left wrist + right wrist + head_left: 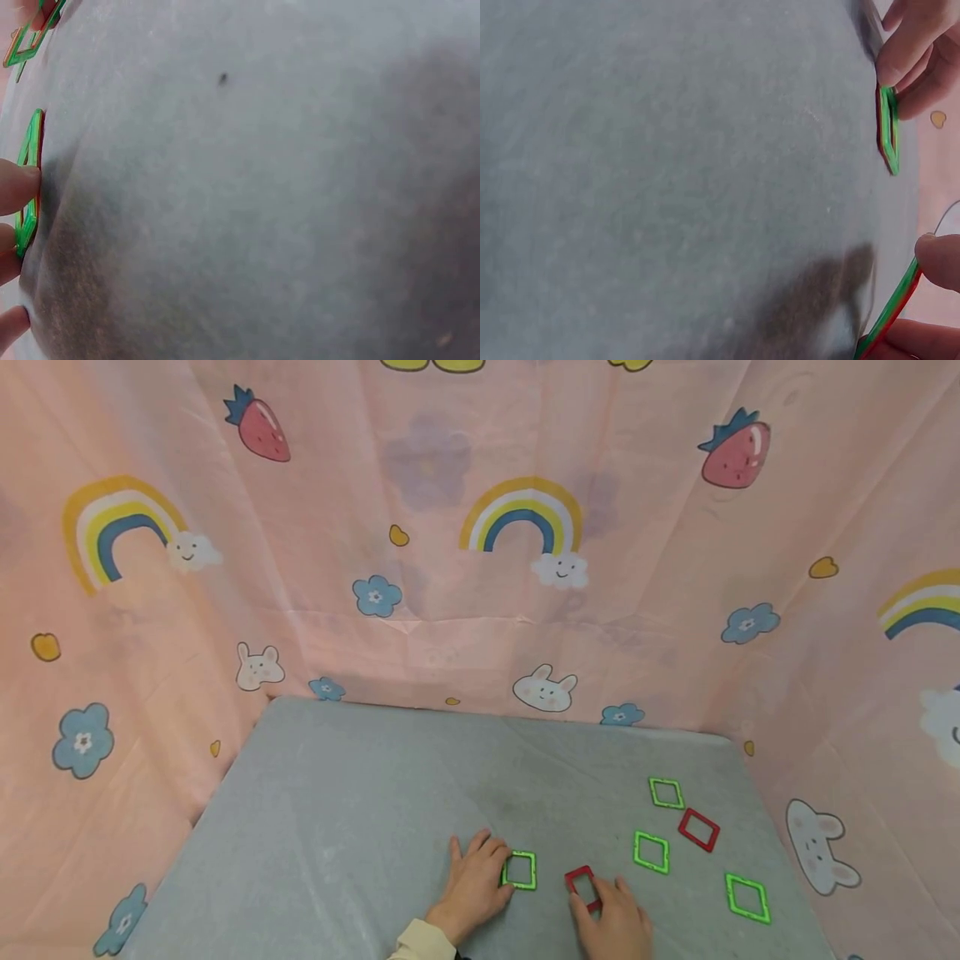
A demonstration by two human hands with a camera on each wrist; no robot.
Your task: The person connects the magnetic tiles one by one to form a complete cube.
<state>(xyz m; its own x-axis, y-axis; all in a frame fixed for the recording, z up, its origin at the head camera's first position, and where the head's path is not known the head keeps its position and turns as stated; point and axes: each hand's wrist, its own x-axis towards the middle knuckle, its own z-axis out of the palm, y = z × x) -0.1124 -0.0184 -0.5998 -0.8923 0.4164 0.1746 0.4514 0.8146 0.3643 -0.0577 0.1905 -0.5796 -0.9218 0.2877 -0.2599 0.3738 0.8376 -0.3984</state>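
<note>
My left hand [472, 885] rests at the left edge of a square plastic frame [535, 870], pinching it between thumb and fingers. Green shows on top of that frame, and the left wrist view adds a thin red lower edge. To its right, my right hand [617, 922] grips a second square frame [579, 871] by its near right side. This one looks red from the head, while its edge [895, 304] appears both green and red in the right wrist view. It stands tilted off the cloth there. The fingers hide part of both frames.
On the grey cloth [337, 802] at the right lie several more frames: green ones [637, 850] [768, 906] [667, 780] and a red one [684, 821]. A pink printed curtain [435, 652] rises at the back and both sides.
</note>
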